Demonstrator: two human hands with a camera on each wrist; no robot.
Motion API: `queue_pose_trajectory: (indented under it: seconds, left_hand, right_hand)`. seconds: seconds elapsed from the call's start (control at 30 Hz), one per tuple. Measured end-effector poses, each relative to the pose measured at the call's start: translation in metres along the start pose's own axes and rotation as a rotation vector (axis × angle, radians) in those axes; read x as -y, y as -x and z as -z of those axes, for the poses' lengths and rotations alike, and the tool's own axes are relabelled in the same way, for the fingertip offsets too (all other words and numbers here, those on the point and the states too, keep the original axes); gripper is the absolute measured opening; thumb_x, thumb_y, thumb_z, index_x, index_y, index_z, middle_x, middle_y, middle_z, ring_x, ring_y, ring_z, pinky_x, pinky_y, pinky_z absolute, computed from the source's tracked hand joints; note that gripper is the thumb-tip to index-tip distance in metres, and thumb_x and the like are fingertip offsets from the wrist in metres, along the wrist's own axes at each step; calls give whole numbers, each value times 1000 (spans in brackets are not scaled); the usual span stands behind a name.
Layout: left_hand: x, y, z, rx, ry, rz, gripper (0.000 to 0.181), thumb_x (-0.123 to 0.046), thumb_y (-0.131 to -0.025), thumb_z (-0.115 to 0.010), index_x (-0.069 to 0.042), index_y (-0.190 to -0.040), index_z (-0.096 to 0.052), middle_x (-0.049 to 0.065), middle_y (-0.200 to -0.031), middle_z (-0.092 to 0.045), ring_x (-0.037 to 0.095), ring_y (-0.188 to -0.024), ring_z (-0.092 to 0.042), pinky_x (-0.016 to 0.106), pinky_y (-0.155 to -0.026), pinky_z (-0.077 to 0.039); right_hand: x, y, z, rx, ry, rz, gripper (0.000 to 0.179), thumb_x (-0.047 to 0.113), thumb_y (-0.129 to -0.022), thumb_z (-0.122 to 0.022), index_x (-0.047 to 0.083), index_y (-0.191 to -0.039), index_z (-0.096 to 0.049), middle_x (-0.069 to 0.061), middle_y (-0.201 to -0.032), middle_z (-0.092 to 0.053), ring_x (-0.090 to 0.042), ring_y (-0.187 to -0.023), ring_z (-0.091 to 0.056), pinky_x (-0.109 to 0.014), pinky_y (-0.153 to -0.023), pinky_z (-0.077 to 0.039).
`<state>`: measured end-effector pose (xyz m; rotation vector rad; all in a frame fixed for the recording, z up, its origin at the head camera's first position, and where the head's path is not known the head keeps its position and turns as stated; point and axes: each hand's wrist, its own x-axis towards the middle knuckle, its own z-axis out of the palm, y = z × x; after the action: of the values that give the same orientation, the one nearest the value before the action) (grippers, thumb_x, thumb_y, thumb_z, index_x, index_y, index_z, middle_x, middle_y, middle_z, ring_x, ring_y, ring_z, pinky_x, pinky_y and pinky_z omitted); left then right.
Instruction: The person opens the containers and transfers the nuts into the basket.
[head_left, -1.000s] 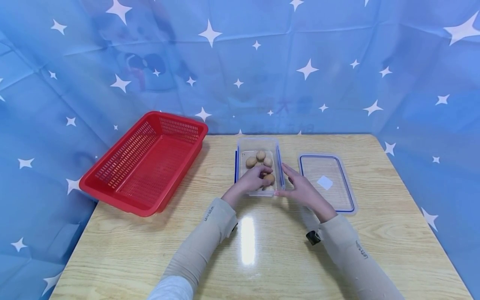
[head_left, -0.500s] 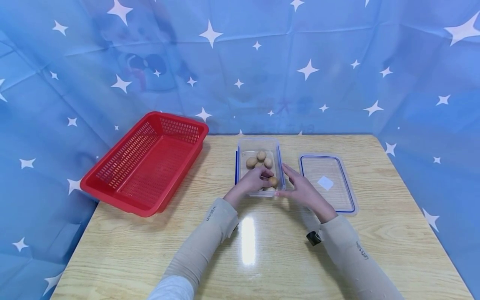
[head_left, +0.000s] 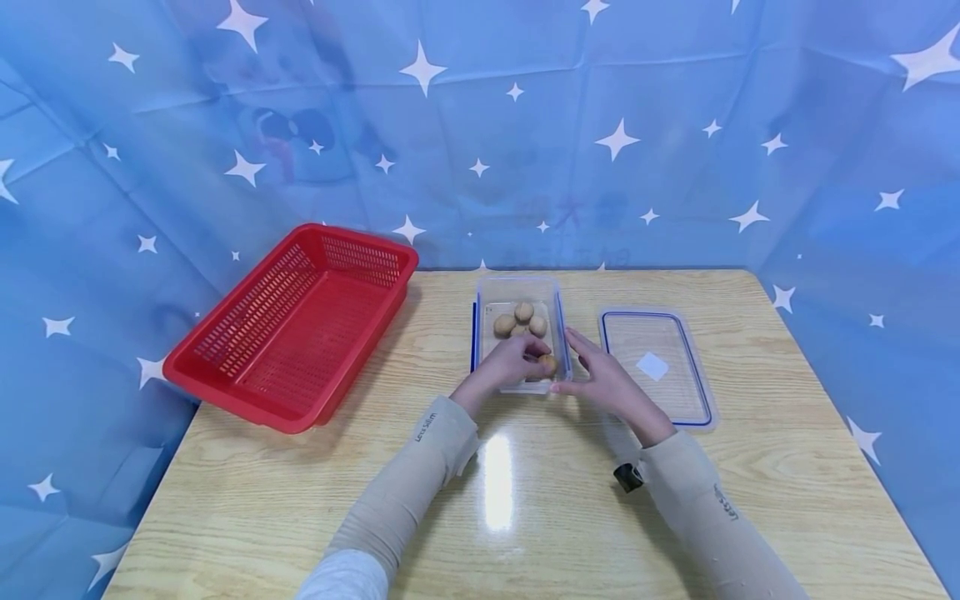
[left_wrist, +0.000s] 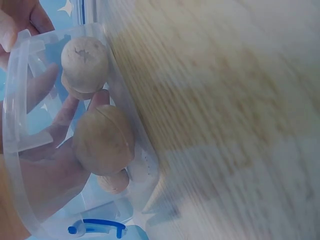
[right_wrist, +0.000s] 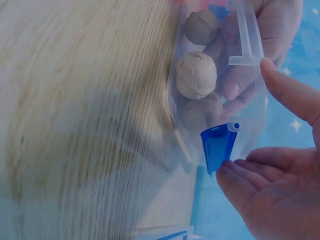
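A clear plastic food container (head_left: pixel 517 288) with blue latches stands open in the middle of the table, several walnuts (head_left: pixel 523 312) on its floor. My left hand (head_left: pixel 510 360) reaches inside and pinches a walnut (head_left: pixel 551 365) between thumb and fingers near the right wall. Seen through the wall in the left wrist view, other walnuts (left_wrist: pixel 104 140) lie close around that hand. My right hand (head_left: pixel 606 382) holds the container's near right corner. In the right wrist view its thumb rests at the rim and its fingertips touch a blue latch (right_wrist: pixel 218 146).
The container's clear lid (head_left: pixel 678 392), with a blue seal and a white label, lies flat on the table to the right. A large red plastic basket (head_left: pixel 365 346) stands on the left. Behind the wooden table (head_left: pixel 570 500) hangs a blue curtain with white stars.
My left hand has shifted slightly to the right inside the container, and the walnut at its fingertips has moved with it. My right hand stays at the corner.
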<state>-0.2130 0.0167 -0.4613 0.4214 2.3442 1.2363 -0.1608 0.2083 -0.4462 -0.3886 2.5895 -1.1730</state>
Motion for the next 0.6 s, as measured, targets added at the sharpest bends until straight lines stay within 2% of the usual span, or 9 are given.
queue_pose_trajectory:
  seconds: [0.2,0.6]
  left_hand:
    - [1,0,-1,-4,-2,-7,35,-12,-92,-71,-5,-125,-64,11,-127,-66,25,-119,-62,34,-101,-52]
    - [1,-1,-1,-14,42,22,31,-16,-91,-73,-9,-119,-62,8,-125,-64,24,-116,-63,34,-97,-53]
  right_hand:
    - [2,1,0,-3,6,-2,96,22,-90,-75,3,-159,-12,-24,-166,-9,-52,-144,-28,-60,-116,-33]
    - [1,1,0,-4,1,7,96,21,-90,-75,1,-159,-12,-24,-166,-9,-51,-145,-28,-59,-116,-33]
